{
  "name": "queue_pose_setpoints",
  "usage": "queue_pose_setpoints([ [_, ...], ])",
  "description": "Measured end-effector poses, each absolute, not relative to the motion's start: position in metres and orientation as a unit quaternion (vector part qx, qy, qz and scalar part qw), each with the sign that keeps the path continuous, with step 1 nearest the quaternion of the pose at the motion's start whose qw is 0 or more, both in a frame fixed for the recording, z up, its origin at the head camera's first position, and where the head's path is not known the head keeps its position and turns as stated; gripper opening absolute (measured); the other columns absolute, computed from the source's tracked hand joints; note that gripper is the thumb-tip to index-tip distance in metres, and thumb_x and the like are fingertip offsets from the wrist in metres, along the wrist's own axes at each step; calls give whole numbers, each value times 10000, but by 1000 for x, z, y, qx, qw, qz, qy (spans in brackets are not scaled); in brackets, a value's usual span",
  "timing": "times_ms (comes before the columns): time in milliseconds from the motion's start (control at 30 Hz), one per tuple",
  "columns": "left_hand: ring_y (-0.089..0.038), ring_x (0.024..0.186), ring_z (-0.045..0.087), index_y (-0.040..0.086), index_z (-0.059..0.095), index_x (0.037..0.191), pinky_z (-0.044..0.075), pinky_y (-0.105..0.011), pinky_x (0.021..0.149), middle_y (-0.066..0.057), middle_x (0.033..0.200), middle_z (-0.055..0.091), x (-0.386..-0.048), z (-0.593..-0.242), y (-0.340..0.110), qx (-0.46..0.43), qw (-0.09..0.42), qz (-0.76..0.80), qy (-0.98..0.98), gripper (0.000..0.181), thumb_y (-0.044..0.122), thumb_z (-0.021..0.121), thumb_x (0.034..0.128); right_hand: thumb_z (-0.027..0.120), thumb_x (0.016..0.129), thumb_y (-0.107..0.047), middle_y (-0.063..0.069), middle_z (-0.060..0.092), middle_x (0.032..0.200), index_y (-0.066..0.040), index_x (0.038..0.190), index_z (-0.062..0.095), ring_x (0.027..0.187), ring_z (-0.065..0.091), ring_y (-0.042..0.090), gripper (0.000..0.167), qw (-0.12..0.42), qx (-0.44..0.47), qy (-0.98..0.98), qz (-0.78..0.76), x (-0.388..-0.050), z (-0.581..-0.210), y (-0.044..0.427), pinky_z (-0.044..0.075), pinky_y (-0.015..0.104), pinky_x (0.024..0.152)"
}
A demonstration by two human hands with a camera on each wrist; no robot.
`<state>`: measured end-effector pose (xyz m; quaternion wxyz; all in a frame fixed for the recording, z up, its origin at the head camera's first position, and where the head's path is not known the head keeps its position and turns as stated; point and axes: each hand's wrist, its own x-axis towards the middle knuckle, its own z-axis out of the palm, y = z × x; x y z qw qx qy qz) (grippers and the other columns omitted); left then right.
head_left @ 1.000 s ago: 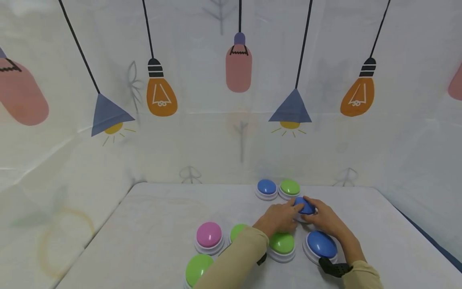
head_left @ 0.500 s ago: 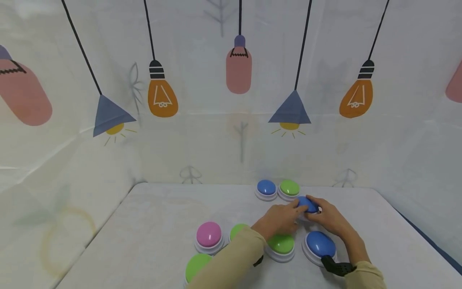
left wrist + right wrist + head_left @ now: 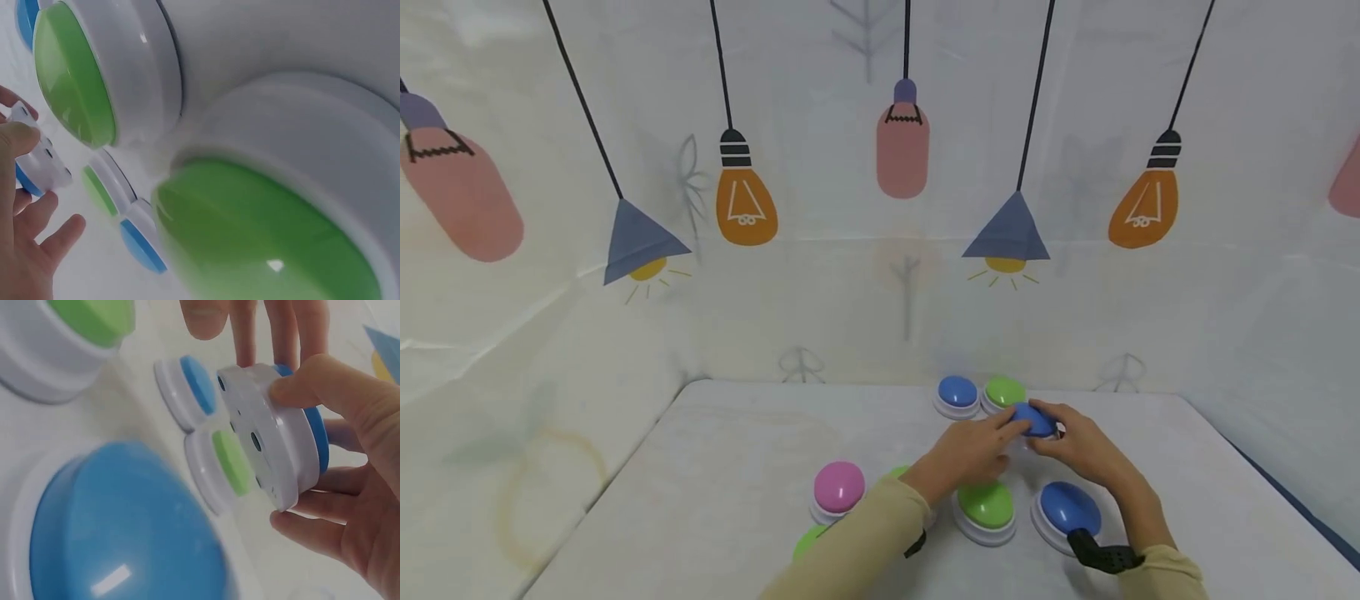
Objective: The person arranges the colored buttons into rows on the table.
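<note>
Both hands hold a blue push button (image 3: 1036,419) with a white base over the right back of the table. My right hand (image 3: 1086,446) grips its right side; in the right wrist view the thumb (image 3: 297,387) lies on the base's edge and the fingers reach behind. The left hand (image 3: 973,446) pinches the left side, its thumb (image 3: 22,136) on the base in the left wrist view and two fingers spread away. The button is tilted, its underside with small dark holes turned toward the wrist cameras. Behind it stand a smaller-looking blue button (image 3: 957,392) and a green button (image 3: 1004,389).
Nearer are a green button (image 3: 987,504) and another blue button (image 3: 1070,507). A pink button (image 3: 839,487) stands to the left, with further green buttons partly hidden by the left sleeve (image 3: 857,537). A white cloth printed with lamps hangs behind the table (image 3: 737,442).
The held button has risen slightly and both hands stay on it. The left forearm has shifted a little left, and the head view has moved slightly.
</note>
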<state>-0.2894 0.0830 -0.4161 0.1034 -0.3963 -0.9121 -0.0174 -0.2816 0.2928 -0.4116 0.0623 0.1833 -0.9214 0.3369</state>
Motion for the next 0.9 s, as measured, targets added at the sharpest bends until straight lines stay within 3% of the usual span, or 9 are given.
queue_pose_setpoints([
  [100, 5, 610, 493, 289, 368, 1531, 326, -106, 469, -8, 1575, 377, -290, -415, 77, -409, 133, -21, -902, 617, 310, 627, 971, 710, 908, -237, 337, 486, 1385, 97, 1427, 433, 1208, 545, 482, 676, 60, 190, -918, 343, -279, -407, 290, 509, 572, 937],
  [167, 4, 667, 552, 284, 377, 1526, 319, -98, 469, -19, 1570, 385, -289, -414, 72, -417, 148, -24, -897, 612, 305, 630, 969, 705, 914, -240, 331, 482, 1396, 91, 1431, 432, 1219, 541, 480, 672, 59, 195, -915, 348, -277, -404, 287, 504, 571, 947],
  [267, -20, 890, 658, 279, 395, 1518, 337, -86, 483, -35, 1558, 406, -286, -412, 63, -425, 179, -15, -887, 608, 308, 640, 962, 698, 920, -248, 314, 482, 1410, 78, 1432, 440, 1239, 531, 473, 660, 59, 204, -911, 353, -275, -399, 282, 497, 563, 963],
  [367, -74, 1115, 649, 272, 426, 1502, 417, -86, 531, -44, 1535, 441, -283, -409, 54, -431, 221, 9, -875, 600, 327, 656, 951, 696, 922, -241, 306, 484, 1413, 70, 1425, 455, 1250, 524, 470, 638, 60, 219, -906, 358, -273, -394, 277, 498, 560, 964],
  [633, -67, 971, 698, 299, 498, 1445, 534, -139, 633, -8, 1461, 531, -278, -403, 32, -435, 296, 39, -850, 546, 371, 675, 933, 711, 911, -211, 275, 502, 1408, 57, 1407, 484, 1260, 525, 451, 608, 48, 252, -890, 378, -266, -384, 259, 498, 555, 963],
  [900, -113, 1003, 701, 295, 537, 1407, 565, -190, 774, -27, 1438, 553, -266, -397, 6, -442, 307, 6, -843, 527, 322, 716, 912, 720, 905, -222, 236, 496, 1433, 24, 1425, 484, 1286, 510, 414, 621, 28, 285, -873, 394, -259, -379, 239, 480, 534, 998],
])
